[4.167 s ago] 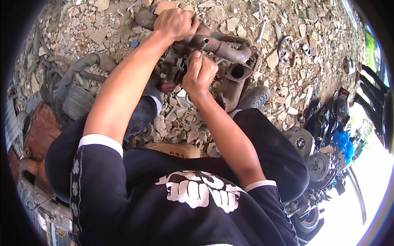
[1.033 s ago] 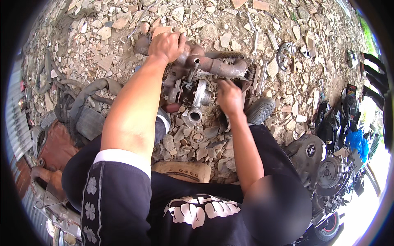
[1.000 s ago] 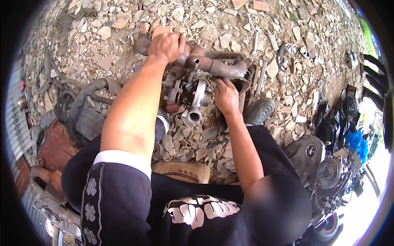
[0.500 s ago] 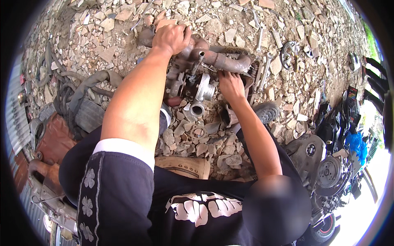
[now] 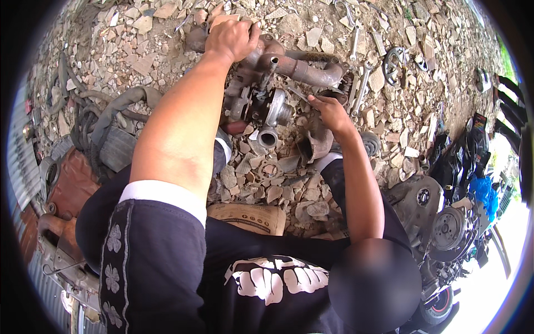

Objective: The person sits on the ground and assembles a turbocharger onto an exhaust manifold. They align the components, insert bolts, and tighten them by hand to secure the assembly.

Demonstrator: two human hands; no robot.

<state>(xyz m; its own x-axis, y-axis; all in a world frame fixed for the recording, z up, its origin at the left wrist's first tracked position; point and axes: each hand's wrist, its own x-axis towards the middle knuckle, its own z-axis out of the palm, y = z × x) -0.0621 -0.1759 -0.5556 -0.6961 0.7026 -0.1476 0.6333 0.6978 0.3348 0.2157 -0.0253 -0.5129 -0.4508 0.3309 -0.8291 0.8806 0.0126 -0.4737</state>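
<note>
My left hand [image 5: 231, 42] is closed over the upper part of a rusty exhaust manifold [image 5: 314, 73], which has a curved pipe running to the right. A turbocharger [image 5: 275, 114] with a round metal outlet sits below it, attached to the assembly. My right hand [image 5: 334, 116] is just under the pipe's right end, thumb and fingers pinching a thin grey wrench [image 5: 298, 93] that points toward the turbocharger. The wrench's far end is hard to make out. Below this hand a rusty pipe elbow [image 5: 318, 142] lies near my shoe.
Broken stones and tile shards cover the ground. Loose wrenches [image 5: 362, 89] and a black toothed wheel [image 5: 394, 67] lie to the right. Hoses [image 5: 119, 114] lie at left. An engine [image 5: 448, 228] stands at lower right, and a brown sack [image 5: 247, 219] is in front of me.
My right hand has drawn back and turned from beneath the pipe, bringing the wrench into view. The left hand keeps its hold on the manifold.
</note>
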